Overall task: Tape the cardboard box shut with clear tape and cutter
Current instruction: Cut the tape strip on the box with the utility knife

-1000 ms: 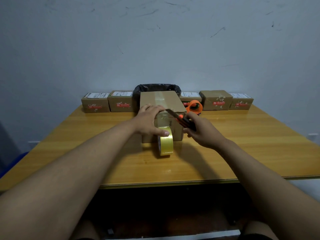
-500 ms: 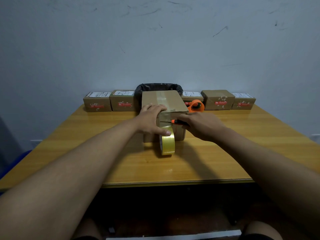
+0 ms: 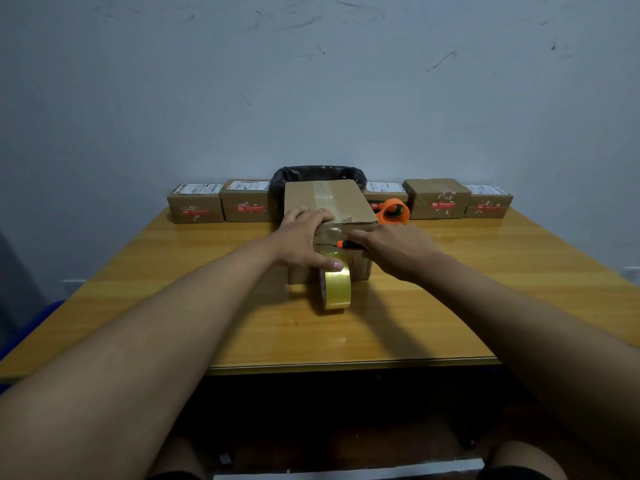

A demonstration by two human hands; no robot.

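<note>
A brown cardboard box (image 3: 341, 202) stands in the middle of the table with a strip of clear tape along its top and down its near face. My left hand (image 3: 304, 237) lies flat over the box's near top edge, thumb pressing the tape just above the roll. The yellowish tape roll (image 3: 336, 289) stands on edge on the table against the box front, still joined to the strip. My right hand (image 3: 391, 249) grips an orange and black cutter (image 3: 346, 244), held level with its blade across the tape on the near face.
The wooden table (image 3: 173, 271) has a row of small labelled parcels (image 3: 195, 207) along its back edge by the wall. A black-lined bin (image 3: 320, 174) sits behind the box. An orange tape dispenser (image 3: 394, 211) lies right of the box. The table's near edge is close to my lap.
My right hand swung the cutter from a raised, tilted pose down to level against the box's near face, blade now across the tape. The left hand and roll stayed put.
</note>
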